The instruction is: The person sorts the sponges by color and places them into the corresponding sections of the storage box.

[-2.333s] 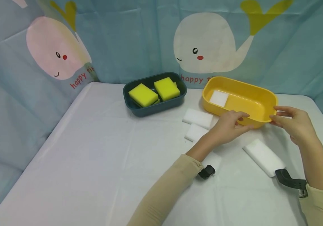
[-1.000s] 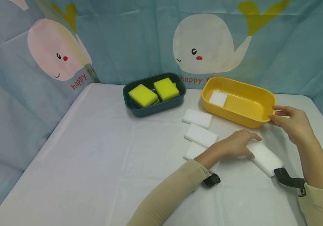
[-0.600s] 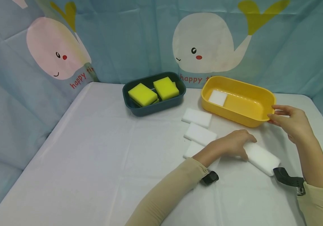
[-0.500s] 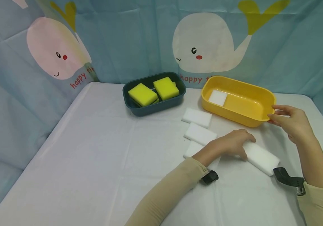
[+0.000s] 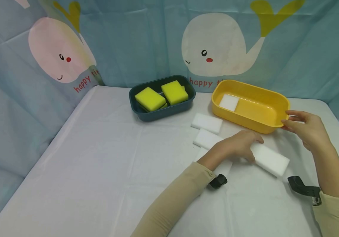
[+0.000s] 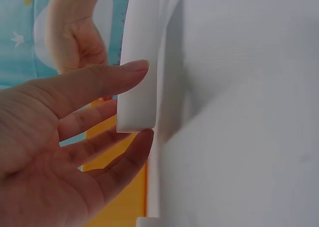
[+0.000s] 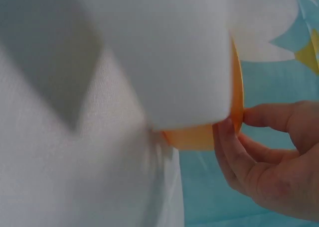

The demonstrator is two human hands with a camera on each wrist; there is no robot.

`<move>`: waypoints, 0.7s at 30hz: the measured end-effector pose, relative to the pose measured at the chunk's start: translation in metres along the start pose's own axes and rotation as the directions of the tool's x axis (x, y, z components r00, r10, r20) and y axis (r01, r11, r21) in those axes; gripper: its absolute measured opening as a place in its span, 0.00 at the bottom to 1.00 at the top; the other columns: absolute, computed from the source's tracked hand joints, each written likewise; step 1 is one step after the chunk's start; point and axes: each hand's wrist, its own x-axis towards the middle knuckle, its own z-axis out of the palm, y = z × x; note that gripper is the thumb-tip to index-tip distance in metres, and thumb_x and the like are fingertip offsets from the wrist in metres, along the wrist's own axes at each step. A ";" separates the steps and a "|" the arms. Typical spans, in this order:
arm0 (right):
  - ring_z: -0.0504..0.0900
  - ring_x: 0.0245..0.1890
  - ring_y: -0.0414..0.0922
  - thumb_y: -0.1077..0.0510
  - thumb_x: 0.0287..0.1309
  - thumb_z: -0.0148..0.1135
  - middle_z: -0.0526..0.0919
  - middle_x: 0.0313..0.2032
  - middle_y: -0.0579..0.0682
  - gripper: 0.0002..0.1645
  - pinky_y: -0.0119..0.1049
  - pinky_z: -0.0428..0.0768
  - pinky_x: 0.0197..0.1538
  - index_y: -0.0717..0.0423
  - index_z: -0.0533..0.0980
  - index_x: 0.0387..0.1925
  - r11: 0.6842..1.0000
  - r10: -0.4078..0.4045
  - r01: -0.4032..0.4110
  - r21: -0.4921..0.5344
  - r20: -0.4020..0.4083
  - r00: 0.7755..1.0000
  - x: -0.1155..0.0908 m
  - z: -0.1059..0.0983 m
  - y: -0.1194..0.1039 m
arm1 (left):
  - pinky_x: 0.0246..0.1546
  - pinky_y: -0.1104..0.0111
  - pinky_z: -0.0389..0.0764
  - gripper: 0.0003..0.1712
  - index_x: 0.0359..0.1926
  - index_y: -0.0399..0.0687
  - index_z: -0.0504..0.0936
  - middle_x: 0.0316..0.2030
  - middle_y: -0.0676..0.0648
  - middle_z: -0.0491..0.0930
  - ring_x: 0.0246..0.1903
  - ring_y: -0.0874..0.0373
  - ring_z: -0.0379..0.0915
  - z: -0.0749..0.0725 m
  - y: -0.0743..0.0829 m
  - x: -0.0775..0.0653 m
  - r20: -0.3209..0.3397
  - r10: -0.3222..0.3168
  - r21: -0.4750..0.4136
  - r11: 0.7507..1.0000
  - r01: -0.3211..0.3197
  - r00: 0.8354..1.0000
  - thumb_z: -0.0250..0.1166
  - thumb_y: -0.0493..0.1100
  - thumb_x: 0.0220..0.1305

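A white block (image 5: 271,160), right of centre in the frame, is in the left hand (image 5: 239,144), whose thumb and fingers pinch it by its left end; the shadow beneath suggests it is raised off the table (image 5: 98,158). It lies below the yellow tray (image 5: 259,107) at the upper right, outside it and near the right hand (image 5: 307,131) without touching that hand. The right hand grips the tray's right end between thumb and fingers. One piece (image 5: 229,102) already rests inside the tray, at its left end, so the white set looks only begun: besides the one held, an upper block (image 5: 207,123), a middle block (image 5: 206,136) and a lower block (image 5: 224,168), the last partly hidden by the left wrist, lie outside, near the middle of the frame. Further out, at the upper centre, yellow sponges (image 5: 150,99) sit in the dark tray (image 5: 164,114); that part seems finished, as none shows outside it.
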 end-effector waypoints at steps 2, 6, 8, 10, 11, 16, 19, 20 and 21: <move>0.70 0.31 0.21 0.52 0.81 0.51 0.58 0.74 0.76 0.40 0.25 0.76 0.50 0.67 0.51 0.82 1.000 -0.008 0.008 0.001 0.001 1.000 0.000 0.000 0.002 | 0.61 0.88 0.62 0.41 0.73 0.50 0.77 0.68 0.57 0.77 0.68 0.68 0.68 -0.004 0.001 -0.002 -0.001 -0.003 -0.002 1.000 0.003 1.000 0.80 0.43 0.59; 0.71 0.29 0.19 0.51 0.81 0.51 0.56 0.74 0.77 0.41 0.21 0.79 0.48 0.68 0.50 0.82 0.999 -0.034 0.033 0.030 0.009 0.999 0.001 0.001 0.006 | 0.61 0.88 0.63 0.41 0.73 0.50 0.77 0.68 0.56 0.77 0.68 0.68 0.68 -0.011 0.000 -0.005 -0.018 -0.008 -0.024 1.000 0.007 1.000 0.80 0.43 0.58; 0.71 0.28 0.17 0.52 0.81 0.51 0.56 0.74 0.77 0.41 0.19 0.81 0.45 0.68 0.50 0.81 0.998 -0.047 0.046 0.050 0.009 0.999 0.001 0.002 0.008 | 0.62 0.88 0.62 0.41 0.73 0.48 0.77 0.69 0.55 0.77 0.68 0.67 0.68 -0.014 -0.001 -0.007 -0.031 -0.002 -0.029 1.000 0.001 1.000 0.81 0.43 0.59; 0.73 0.27 0.17 0.52 0.81 0.51 0.56 0.73 0.77 0.41 0.17 0.82 0.40 0.69 0.50 0.81 0.996 -0.062 0.062 0.066 0.007 0.998 0.002 0.003 0.010 | 0.64 0.87 0.62 0.41 0.73 0.47 0.77 0.69 0.54 0.77 0.69 0.66 0.68 -0.017 -0.002 -0.010 -0.046 0.007 -0.025 1.000 -0.009 0.999 0.81 0.44 0.59; 0.73 0.28 0.17 0.52 0.81 0.51 0.57 0.72 0.77 0.41 0.17 0.82 0.40 0.69 0.50 0.81 0.995 -0.070 0.070 0.071 0.005 0.998 0.003 0.003 0.011 | 0.64 0.87 0.62 0.41 0.72 0.47 0.77 0.68 0.54 0.77 0.69 0.65 0.68 -0.018 -0.002 -0.011 -0.054 0.009 -0.024 1.000 -0.011 0.999 0.81 0.44 0.59; 0.74 0.29 0.19 0.54 0.81 0.52 0.61 0.65 0.73 0.39 0.15 0.81 0.37 0.71 0.52 0.80 0.990 -0.120 0.120 0.079 -0.008 0.993 0.005 0.006 0.015 | 0.66 0.86 0.62 0.39 0.71 0.46 0.78 0.68 0.53 0.78 0.69 0.64 0.69 -0.023 -0.005 -0.018 -0.093 0.007 -0.035 0.999 -0.011 0.996 0.81 0.46 0.60; 0.73 0.30 0.19 0.54 0.81 0.52 0.62 0.60 0.69 0.39 0.14 0.80 0.36 0.71 0.53 0.80 0.987 -0.137 0.137 0.086 -0.005 0.991 0.007 0.006 0.018 | 0.66 0.85 0.62 0.39 0.71 0.46 0.78 0.68 0.52 0.78 0.69 0.63 0.69 -0.024 -0.007 -0.021 -0.112 -0.002 -0.045 0.999 -0.003 0.994 0.81 0.46 0.61; 0.73 0.30 0.19 0.54 0.81 0.52 0.63 0.59 0.68 0.39 0.13 0.80 0.35 0.71 0.53 0.80 0.986 -0.141 0.141 0.089 -0.003 0.990 0.008 0.006 0.019 | 0.67 0.85 0.62 0.39 0.71 0.45 0.78 0.68 0.52 0.78 0.69 0.63 0.69 -0.024 -0.008 -0.021 -0.119 -0.003 -0.047 0.999 -0.002 0.993 0.81 0.46 0.61; 0.74 0.30 0.19 0.53 0.81 0.53 0.63 0.59 0.67 0.40 0.13 0.80 0.36 0.71 0.53 0.80 0.985 -0.143 0.142 0.093 -0.001 0.990 0.008 0.006 0.020 | 0.67 0.84 0.63 0.38 0.70 0.44 0.78 0.68 0.51 0.79 0.69 0.62 0.69 -0.025 -0.008 -0.022 -0.129 -0.003 -0.051 0.999 -0.004 0.992 0.81 0.46 0.61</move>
